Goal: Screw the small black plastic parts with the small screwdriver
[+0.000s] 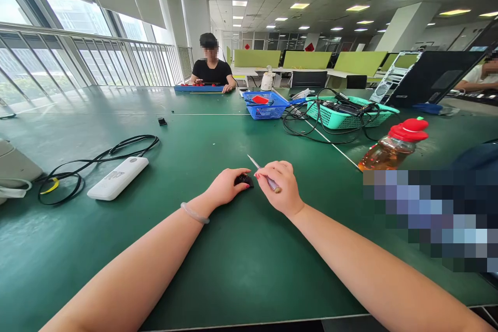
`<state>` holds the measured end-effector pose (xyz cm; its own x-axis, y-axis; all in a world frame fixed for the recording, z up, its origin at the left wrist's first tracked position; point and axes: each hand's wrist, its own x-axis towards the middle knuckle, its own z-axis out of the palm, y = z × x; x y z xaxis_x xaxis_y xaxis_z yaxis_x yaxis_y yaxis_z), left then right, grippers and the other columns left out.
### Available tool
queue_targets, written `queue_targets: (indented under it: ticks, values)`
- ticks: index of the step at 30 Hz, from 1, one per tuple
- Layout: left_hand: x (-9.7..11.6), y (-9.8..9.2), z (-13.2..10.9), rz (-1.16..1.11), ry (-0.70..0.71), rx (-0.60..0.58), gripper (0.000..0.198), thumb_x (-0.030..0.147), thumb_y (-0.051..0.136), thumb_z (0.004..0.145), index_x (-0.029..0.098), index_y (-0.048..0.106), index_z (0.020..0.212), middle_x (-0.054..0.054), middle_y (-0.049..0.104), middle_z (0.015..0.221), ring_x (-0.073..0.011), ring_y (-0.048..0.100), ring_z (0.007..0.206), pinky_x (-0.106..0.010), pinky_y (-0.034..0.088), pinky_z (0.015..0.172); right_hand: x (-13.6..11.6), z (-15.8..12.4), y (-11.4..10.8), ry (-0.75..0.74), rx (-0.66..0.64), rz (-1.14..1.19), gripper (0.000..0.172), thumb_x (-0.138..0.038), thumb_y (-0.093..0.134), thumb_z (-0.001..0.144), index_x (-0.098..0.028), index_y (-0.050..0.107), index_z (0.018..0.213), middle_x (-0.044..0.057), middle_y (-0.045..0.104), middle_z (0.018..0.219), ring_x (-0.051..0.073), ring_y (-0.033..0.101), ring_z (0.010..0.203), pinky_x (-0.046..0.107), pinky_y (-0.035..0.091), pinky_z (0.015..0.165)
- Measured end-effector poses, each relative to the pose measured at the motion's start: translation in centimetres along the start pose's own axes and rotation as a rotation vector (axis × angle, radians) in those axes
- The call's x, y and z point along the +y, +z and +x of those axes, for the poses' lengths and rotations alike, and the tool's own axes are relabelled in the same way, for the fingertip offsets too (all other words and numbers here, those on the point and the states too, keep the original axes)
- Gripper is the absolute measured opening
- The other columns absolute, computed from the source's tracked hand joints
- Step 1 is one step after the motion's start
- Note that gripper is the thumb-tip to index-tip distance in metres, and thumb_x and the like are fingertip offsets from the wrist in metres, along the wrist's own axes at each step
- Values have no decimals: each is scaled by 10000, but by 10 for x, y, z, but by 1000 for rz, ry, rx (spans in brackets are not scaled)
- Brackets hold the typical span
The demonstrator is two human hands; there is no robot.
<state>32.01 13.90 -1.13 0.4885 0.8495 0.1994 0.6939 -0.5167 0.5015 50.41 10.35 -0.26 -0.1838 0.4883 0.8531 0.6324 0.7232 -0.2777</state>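
Note:
My left hand (224, 187), with a pale bangle on the wrist, is closed round a small black part (244, 180) resting at table level. Fingers and thumb cover some of it, so its exact kind is unclear. In my right hand (283, 187) is a slim screwdriver (274, 185) with a translucent handle, gripped like a pen. Its thin metal shaft points up and left, away from me, and the tip is free in the air beyond the black part. The two hands are close together but apart, over the green table (249, 270).
On the left lie a white power strip (119, 178) with a black cable and a small black block (162, 121). Further back stand a blue basket (266, 110) and a green basket (338, 120) of cables. A red-capped bottle (392, 145) is at right; a person (212, 70) sits opposite.

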Motion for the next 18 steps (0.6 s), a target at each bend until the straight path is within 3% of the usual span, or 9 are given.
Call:
queue_targets:
  ticks: [5, 10, 18]
  values:
    - [1, -2, -1, -62, -72, -10, 475, 314, 652, 787, 243, 583, 1252, -43, 686, 1168, -238, 623, 1068, -368, 481, 965, -7, -1, -9, -125, -33, -17, 212, -242, 476, 875, -218, 566, 684, -17, 577, 619, 123, 512, 591, 369, 378, 814]
    - [-5, 0, -1, -57, -55, -11, 455, 303, 635, 783, 253, 599, 1234, -32, 677, 1189, -238, 617, 1081, -381, 478, 977, -19, -3, -10, -294, -173, 8, 263, -226, 452, 851, -223, 523, 598, -27, 499, 536, 123, 418, 531, 371, 378, 799]
    - [-4, -1, -2, -60, -25, -26, 408, 303, 593, 798, 250, 624, 1201, -20, 679, 1190, -237, 618, 1075, -370, 484, 969, -13, -3, -6, -260, -182, 27, 279, -189, 441, 852, -219, 507, 583, -22, 511, 547, 122, 421, 542, 362, 388, 804]
